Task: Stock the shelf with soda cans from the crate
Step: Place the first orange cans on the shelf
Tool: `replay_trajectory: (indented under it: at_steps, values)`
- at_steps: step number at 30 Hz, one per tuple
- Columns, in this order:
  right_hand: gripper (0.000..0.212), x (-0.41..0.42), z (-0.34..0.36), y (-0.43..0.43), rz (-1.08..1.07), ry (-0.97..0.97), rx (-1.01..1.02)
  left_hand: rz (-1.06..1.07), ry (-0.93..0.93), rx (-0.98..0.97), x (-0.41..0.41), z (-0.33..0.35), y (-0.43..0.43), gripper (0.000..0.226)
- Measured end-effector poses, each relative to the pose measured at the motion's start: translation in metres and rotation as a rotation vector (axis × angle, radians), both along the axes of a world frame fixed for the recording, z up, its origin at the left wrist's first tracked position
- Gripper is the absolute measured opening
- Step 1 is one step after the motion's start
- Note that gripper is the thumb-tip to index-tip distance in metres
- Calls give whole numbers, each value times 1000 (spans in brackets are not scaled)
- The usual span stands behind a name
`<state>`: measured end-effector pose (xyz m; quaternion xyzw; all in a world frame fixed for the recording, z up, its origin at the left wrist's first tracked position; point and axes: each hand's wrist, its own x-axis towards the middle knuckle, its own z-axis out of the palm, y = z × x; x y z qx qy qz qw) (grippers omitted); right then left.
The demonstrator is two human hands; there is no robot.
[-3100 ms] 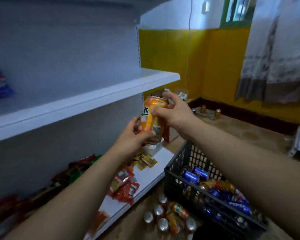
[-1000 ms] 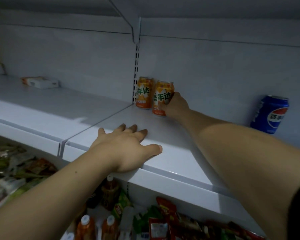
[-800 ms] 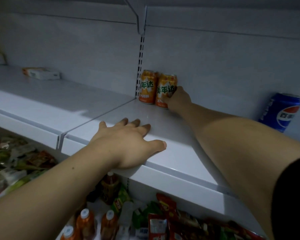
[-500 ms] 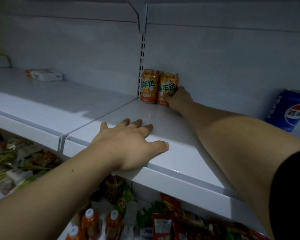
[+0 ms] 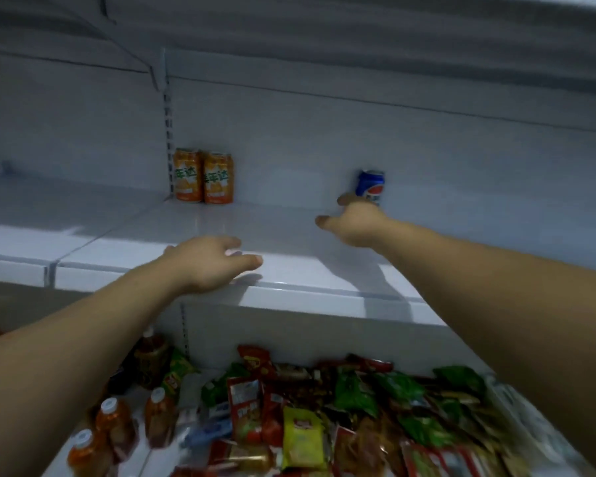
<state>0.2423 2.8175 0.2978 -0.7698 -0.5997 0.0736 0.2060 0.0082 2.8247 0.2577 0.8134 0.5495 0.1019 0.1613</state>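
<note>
Two orange soda cans (image 5: 203, 176) stand side by side at the back of the white shelf (image 5: 289, 242), next to the slotted upright. A blue Pepsi can (image 5: 370, 186) stands further right against the back wall. My right hand (image 5: 353, 220) hovers open just in front of the Pepsi can, fingers spread, holding nothing. My left hand (image 5: 210, 259) rests flat on the shelf's front edge, fingers relaxed. The crate is out of view.
The lower shelf holds snack packets (image 5: 324, 407) in red, green and yellow, and several orange drink bottles (image 5: 117, 421) at the left. A shelf board (image 5: 358, 36) hangs overhead. Another shelf section (image 5: 31, 215) continues to the left.
My right hand has let go of the second orange can, which now stands beside the first, and has moved right toward the Pepsi can. The view has pulled back and shifted right.
</note>
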Motion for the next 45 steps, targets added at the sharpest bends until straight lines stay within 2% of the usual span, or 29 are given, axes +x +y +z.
replay_trajectory:
  at_steps: [3, 5, 12, 16, 19, 23, 29, 33, 41, 45]
  values:
    - [72, 48, 2, -86, -130, -31, 4, -191, -113, -28, 65, 7, -62, 87]
    - [74, 80, 3, -145, -220, -45, -7, -309, -150, -7, 110, 6, -106, 77]
    - [75, 175, -10, -338, -455, -49, -41, -569, -114, -33, 232, -11, -250, 74]
    - [71, 216, -33, -419, -576, -15, -86, -669, -82, -79, 281, -30, -311, 73]
    - [75, 238, -52, -466, -668, -1, -110, -757, -46, -117, 313, -48, -348, 72]
    - [80, 253, -83, -515, -801, 97, -166, -886, -11, -161, 348, -72, -386, 73]
    - [62, 265, -138, -564, -950, 208, -228, -1066, 47, -233, 387, -111, -417, 67]
    - [50, 290, -187, -590, -1048, 321, -287, -1172, 176, -237, 418, -151, -426, 66]
    - [64, 367, -301, -638, -1119, 421, -438, -1211, 336, -317, 519, -256, -445, 74]
    - [46, 411, -368, -650, -1091, 531, -475, -1176, 420, -423, 575, -319, -451, 54]
